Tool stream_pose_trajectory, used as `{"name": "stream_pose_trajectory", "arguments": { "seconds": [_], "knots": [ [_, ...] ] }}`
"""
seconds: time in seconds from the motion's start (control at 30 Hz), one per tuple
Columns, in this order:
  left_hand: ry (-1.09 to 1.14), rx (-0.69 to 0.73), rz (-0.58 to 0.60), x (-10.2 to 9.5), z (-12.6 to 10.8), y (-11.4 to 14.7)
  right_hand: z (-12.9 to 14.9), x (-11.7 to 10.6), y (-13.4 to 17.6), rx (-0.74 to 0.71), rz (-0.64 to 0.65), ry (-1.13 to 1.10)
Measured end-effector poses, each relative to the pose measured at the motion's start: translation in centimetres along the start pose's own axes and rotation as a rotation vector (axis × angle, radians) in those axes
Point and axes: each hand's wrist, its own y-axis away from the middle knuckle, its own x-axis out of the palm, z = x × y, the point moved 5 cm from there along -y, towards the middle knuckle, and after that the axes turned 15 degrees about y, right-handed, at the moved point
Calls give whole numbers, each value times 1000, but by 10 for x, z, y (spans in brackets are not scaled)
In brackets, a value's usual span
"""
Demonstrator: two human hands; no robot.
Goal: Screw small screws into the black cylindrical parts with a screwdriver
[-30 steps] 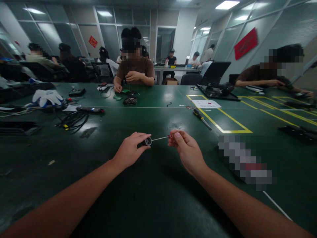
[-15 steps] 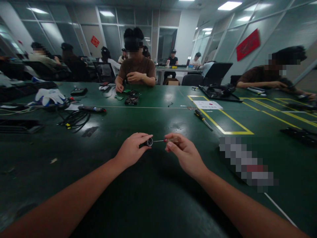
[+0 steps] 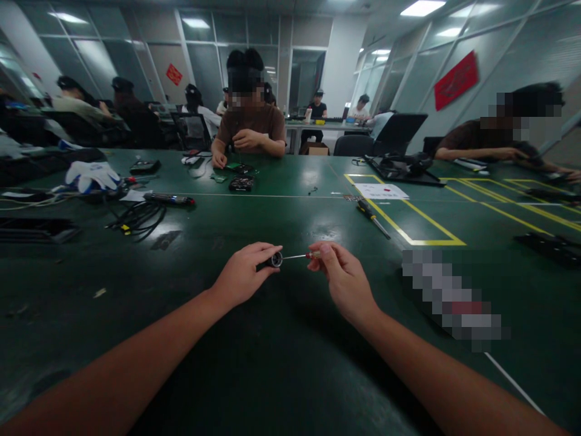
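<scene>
My left hand [image 3: 245, 274] is closed around a small black cylindrical part [image 3: 276, 259], whose round, metallic-rimmed open end faces right. Thumb and fingers grip it from below and above. In my right hand [image 3: 342, 275] is a small screwdriver [image 3: 314, 255] with a clear handle and a red collar, held between thumb and fingers. Its thin shaft points left, and the tip is at the open end of the cylinder; whether it touches something inside, I cannot tell. Both hands are above the green table [image 3: 204, 363].
A larger yellow-and-black screwdriver [image 3: 373, 219] lies beyond my right hand, near a paper sheet [image 3: 381, 191]. At left are coiled black cables [image 3: 143, 219], a pen-shaped tool [image 3: 169, 200] and white gloves [image 3: 93, 177]. A pixelated object [image 3: 449, 297] lies right. A person [image 3: 249, 121] works opposite.
My right hand has shifted slightly to the right, and its thumb now lies higher on the screwdriver handle. The left hand with the cylindrical part has barely moved.
</scene>
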Motion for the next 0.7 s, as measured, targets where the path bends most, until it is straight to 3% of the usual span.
{"name": "stream_pose_trajectory", "arguments": {
  "seconds": [0.23,0.7],
  "knots": [
    [15,30,-11,1,0,0,-6,-1,-3,22,-42,-6],
    [-58,15,17,-1,-2,-1,8,1,1,30,23,-146]
  ]
}}
